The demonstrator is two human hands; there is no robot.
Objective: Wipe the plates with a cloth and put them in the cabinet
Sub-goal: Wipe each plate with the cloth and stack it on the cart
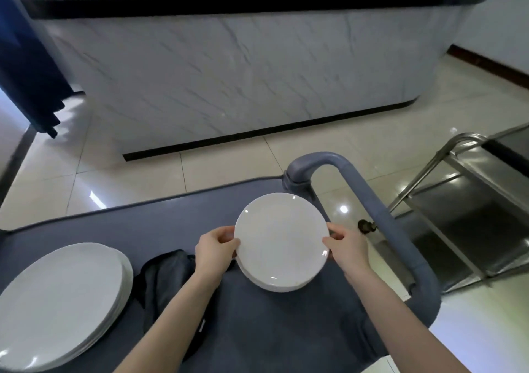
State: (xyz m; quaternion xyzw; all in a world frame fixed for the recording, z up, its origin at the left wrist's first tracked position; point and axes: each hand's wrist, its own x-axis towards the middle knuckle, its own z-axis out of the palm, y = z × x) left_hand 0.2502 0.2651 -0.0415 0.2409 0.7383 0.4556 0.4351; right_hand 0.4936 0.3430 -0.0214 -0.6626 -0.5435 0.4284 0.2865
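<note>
While both hands hold it by the rim, the small stack of white plates [282,241] sits a little right of the centre of the frame, over the grey-blue bench [160,223]. I cannot tell if the stack rests on the bench or is lifted just above it. The left hand [213,253] grips the left edge of the stack, with the thumb on top of the upper plate. The right hand [347,248] grips the opposite edge in the same way. So both hands are clamped on the plates and neither one holds anything else.

Just left of the stack, a dark cloth [164,281] lies crumpled on the bench, partly under the left forearm. At the lower left of the frame there is a second stack of larger plates [60,301], apart from the hands.

To my judgement, the small stack is already wiped, because the cloth is put down, and the step in hand is to carry it away. No cabinet can be made out here, so the putting away is not yet done. The larger plates are probably left for later.

Further out, the bench handle [372,200] curves at the right, and a steel trolley [469,215] stands beyond it.
</note>
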